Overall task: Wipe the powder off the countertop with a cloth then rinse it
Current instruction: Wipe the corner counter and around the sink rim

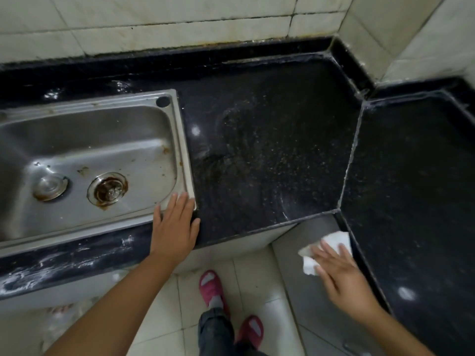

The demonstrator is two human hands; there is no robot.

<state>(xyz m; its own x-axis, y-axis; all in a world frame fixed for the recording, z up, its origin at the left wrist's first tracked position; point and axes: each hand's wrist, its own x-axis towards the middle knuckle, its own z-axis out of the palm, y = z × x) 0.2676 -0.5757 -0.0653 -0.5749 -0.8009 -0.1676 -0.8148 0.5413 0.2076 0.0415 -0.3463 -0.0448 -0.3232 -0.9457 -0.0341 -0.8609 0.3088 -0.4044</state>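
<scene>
- Left hand (174, 228) lies flat, fingers straight, on the near right corner of the steel sink (84, 160) rim, grasping nothing.
- Right hand (341, 276) presses the white cloth (318, 250) with straight, spread fingers at the front edge of the dark desk (277, 150), near the inner corner.
- Pale powder streaks and smears show on the desk by the sink.
- Pink slippers (212, 286) stand on the tiled floor below.
</scene>
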